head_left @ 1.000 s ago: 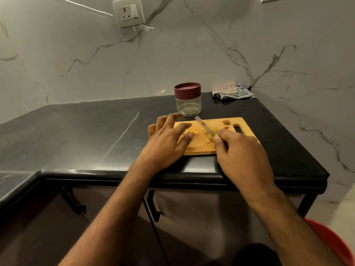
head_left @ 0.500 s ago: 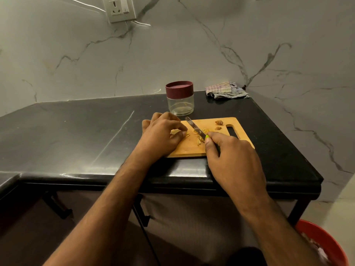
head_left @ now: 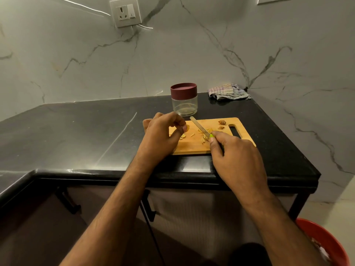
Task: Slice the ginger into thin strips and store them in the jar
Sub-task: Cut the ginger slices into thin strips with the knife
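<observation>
Ginger strips [head_left: 204,136] on board [head_left: 194,145]; lidded jar [head_left: 184,99] behind, cloth [head_left: 228,91] beyond.

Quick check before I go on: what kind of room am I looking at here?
Most likely a home kitchen: a dark stone countertop against marble-look wall cladding, a wooden cutting board with cut ginger, and a lidded jar.

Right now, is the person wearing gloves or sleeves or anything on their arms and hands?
No. The left hand and the right hand are both bare, with no gloves. Both forearms are bare too, as far up as the picture shows, with no sleeves in view. I can see no watch, ring or bracelet on either one.
</observation>
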